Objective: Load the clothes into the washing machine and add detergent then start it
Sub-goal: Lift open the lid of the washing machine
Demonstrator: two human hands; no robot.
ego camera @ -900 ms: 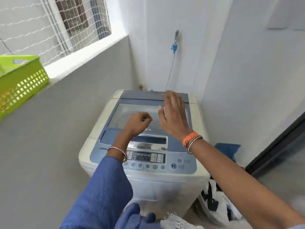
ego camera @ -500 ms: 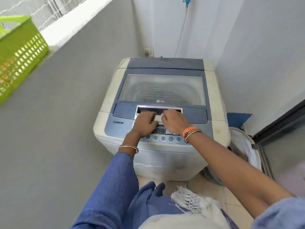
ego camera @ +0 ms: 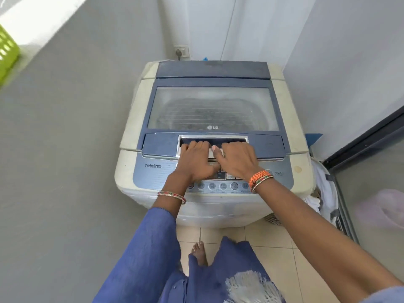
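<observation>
Both hands are on the washer (ego camera: 209, 119), side by side at the silver-rimmed handle recess (ego camera: 213, 139) along the front edge of the lid (ego camera: 213, 108). The left hand (ego camera: 194, 159) has its fingers hooked into the recess, gripping the handle; the right hand (ego camera: 237, 159) does the same just beside it, thumb lying across the pale strip between the two. The lid is down and flat, its cloudy window showing the ribbed drum underneath. The wrists hang over the control panel (ego camera: 220, 185), hiding part of the button row. The washer stands in a corner, a wall socket (ego camera: 181, 52) behind it. To its right a basket (ego camera: 328, 193) holds white clothes (ego camera: 323, 186). A green crate (ego camera: 7, 53) sits on the ledge at far left.
</observation>
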